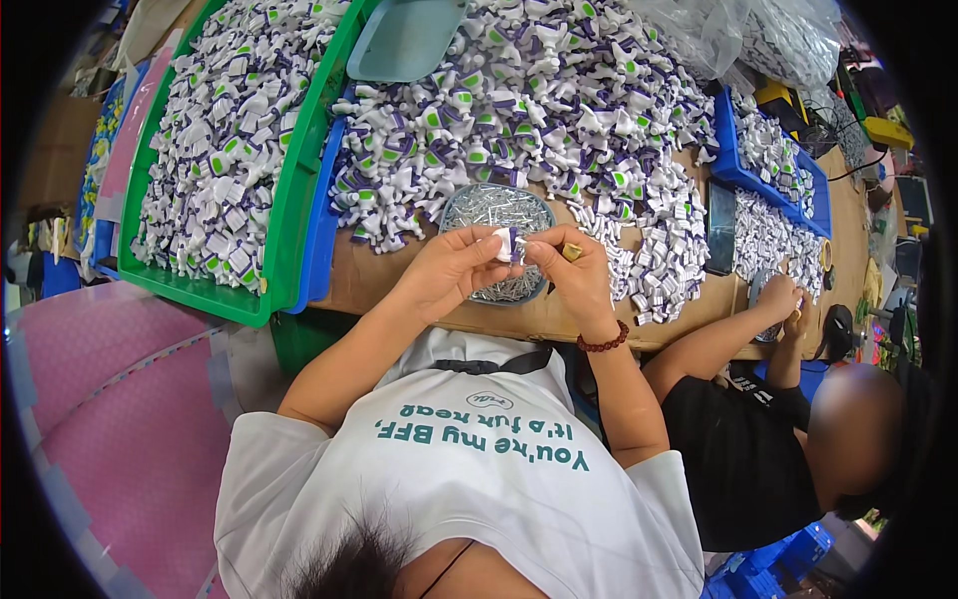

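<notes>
Over the front of the bench, my left hand (451,266) pinches a small white-and-purple plastic toy part (506,246) between thumb and fingers. My right hand (577,272) meets it from the other side, fingertips closed at the purple edge of the same part. A small yellowish piece (572,252) shows on a finger of that hand; I cannot tell what it is. Just beneath both hands stands a grey plastic bowl (546,222) full of small silvery metal pins (489,207), partly hidden by my fingers.
Loose toy parts (519,110) heap across the bench behind the bowl. At left stands a green crate (307,130) of similar parts; a grey-blue tray (404,45) lies at the back. On the right, a co-worker's hand (778,298) works near a blue bin (820,200).
</notes>
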`<control>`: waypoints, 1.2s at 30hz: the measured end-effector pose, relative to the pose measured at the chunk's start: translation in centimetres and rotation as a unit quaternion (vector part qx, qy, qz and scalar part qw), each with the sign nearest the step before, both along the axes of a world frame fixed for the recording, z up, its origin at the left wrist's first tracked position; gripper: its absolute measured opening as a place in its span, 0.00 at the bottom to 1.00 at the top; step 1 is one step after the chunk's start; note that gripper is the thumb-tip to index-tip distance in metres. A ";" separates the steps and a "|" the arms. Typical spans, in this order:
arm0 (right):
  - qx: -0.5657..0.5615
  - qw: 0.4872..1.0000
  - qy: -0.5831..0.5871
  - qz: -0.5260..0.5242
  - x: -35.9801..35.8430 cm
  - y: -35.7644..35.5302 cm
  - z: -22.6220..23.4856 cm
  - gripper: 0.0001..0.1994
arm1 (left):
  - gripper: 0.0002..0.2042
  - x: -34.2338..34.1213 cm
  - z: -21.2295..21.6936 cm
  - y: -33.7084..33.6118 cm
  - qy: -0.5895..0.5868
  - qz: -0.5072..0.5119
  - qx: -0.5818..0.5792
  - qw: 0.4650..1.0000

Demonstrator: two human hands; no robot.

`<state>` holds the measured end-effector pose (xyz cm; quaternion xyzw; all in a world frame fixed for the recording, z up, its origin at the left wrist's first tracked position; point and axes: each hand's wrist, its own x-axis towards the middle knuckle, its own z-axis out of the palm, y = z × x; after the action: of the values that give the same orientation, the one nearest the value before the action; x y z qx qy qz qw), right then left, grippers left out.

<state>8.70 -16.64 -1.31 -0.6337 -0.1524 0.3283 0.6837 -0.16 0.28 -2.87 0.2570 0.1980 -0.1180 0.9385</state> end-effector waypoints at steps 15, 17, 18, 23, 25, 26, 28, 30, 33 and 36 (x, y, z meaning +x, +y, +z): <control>-0.027 0.938 -0.342 0.044 -0.2 -0.4 0.8 0.05 | 0.10 -0.5 1.3 -0.1 0.010 -0.006 0.067 0.998; -0.073 0.942 -0.325 0.046 -0.3 -0.4 0.6 0.05 | 0.11 -0.5 2.7 -0.7 -0.036 0.003 0.216 0.976; -0.081 0.942 -0.323 0.038 -0.4 -0.3 0.7 0.05 | 0.11 -0.4 3.1 -0.8 -0.060 0.007 0.289 0.955; -0.091 0.925 -0.369 0.020 -0.6 0.2 0.8 0.06 | 0.12 -0.9 1.2 -0.7 -0.192 0.004 0.454 0.870; -0.110 0.918 -0.380 0.032 -0.8 0.3 1.0 0.06 | 0.10 -1.0 1.2 -0.7 -0.179 0.001 0.483 0.857; -0.120 0.914 -0.386 0.038 -0.8 0.3 1.1 0.07 | 0.10 -1.1 1.5 -0.7 -0.174 0.003 0.495 0.851; -0.121 0.912 -0.390 0.046 -0.8 0.2 1.2 0.06 | 0.09 -1.1 1.8 -0.6 -0.188 -0.006 0.541 0.819; -0.120 0.912 -0.388 0.053 -0.7 0.2 1.2 0.06 | 0.09 -1.1 1.8 -0.2 -0.223 -0.028 0.606 0.763; -0.118 0.913 -0.387 0.061 -0.7 0.1 1.0 0.06 | 0.10 -0.8 1.9 0.2 -0.286 -0.014 0.635 0.717; -0.117 0.903 -0.409 0.059 -0.7 0.1 1.3 0.06 | 0.10 -0.9 1.4 0.2 -0.253 -0.021 0.607 0.753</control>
<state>8.02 -16.58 0.03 -0.7774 -0.4158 0.0956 0.4622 -1.10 0.45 -1.43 0.7970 -0.0219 0.0769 0.5987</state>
